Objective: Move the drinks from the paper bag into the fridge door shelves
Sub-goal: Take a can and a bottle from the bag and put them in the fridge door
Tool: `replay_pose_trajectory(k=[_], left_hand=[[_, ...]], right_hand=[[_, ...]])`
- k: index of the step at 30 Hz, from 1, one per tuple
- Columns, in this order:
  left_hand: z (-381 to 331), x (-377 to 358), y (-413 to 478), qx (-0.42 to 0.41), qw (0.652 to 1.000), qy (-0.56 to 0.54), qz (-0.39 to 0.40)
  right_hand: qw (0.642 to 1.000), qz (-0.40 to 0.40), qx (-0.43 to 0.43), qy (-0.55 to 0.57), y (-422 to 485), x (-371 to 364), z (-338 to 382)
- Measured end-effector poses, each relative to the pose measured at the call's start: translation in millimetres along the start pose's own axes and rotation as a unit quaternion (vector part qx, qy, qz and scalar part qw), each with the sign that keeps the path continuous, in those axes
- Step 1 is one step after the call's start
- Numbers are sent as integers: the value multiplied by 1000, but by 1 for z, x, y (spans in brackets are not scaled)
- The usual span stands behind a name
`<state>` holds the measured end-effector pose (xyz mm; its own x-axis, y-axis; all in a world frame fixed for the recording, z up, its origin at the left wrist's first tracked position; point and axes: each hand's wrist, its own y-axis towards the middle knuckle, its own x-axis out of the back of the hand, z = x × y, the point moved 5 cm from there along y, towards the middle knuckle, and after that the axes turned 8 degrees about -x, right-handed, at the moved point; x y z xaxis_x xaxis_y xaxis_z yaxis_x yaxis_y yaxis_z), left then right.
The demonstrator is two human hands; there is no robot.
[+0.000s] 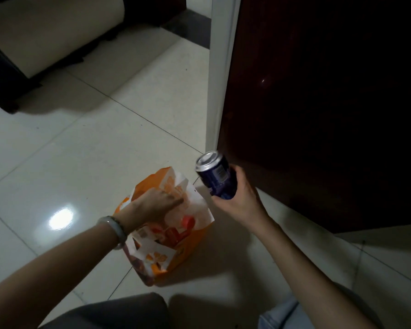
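Blue can [216, 177], top tilted up-left

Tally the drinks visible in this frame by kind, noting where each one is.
Blue can: 1, held in the right hand.
Red-capped bottle: 1, inside the paper bag, which the left hand holds open.
Total: 2; the rest of the bag's contents cannot be told apart.

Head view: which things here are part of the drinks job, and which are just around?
In the job: blue can held in right hand; paper bag held by left hand; red-capped bottle inside; dark door.
Just around: tiled floor; bracelet; dark furniture.
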<state>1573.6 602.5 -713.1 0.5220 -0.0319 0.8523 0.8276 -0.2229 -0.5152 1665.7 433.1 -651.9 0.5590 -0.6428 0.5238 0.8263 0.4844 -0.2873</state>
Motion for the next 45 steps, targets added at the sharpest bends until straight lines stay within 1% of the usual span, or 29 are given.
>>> replay_pose_trajectory(k=[2, 4, 5, 7, 11, 15, 17, 22, 24, 26, 29, 32, 36, 40, 45], left_hand=[[15, 18, -10, 21, 994, -67, -79], [30, 29, -20, 47, 972, -159, -168], [37, 33, -27, 62, 955, -207, -205], [38, 50, -41, 74, 929, -266, -247], [18, 116, -80, 72, 890, -357, -276], [-19, 212, -138, 75, 870, -387, -297], [-40, 260, -170, 70, 869, -397, -287], [-107, 377, -252, 78, 881, -387, -260], [-135, 419, -284, 79, 879, -394, -255], [-162, 459, -312, 64, 879, -399, -253], [-198, 517, -346, 23, 882, -391, -261], [-230, 572, -367, -33, 889, -365, -274], [-269, 636, -375, -105, 891, -327, -296], [-311, 694, -366, -190, 875, -326, -302], [-370, 758, -339, -279, 851, -337, -292]], right_hand=[[999, -17, -16, 24, 1, 8, 6], [998, -42, -6, 41, 3, 18, 16], [998, -50, 0, 48, 3, 23, 22], [997, -51, 1, 58, 0, 33, 38], [996, -43, -6, 75, -22, 68, 90], [995, -32, -10, 90, -69, 125, 160], [995, -28, -20, 96, -99, 162, 199], [992, -25, -58, 110, -191, 260, 293], [990, -27, -64, 119, -231, 295, 326], [990, -36, -60, 122, -270, 329, 355], [989, -72, -48, 122, -319, 375, 380], [982, -118, -42, 138, -360, 419, 400], [967, -198, -12, 157, -407, 471, 418], [951, -268, -9, 156, -445, 516, 417], [916, -375, -28, 142, -492, 567, 401]])
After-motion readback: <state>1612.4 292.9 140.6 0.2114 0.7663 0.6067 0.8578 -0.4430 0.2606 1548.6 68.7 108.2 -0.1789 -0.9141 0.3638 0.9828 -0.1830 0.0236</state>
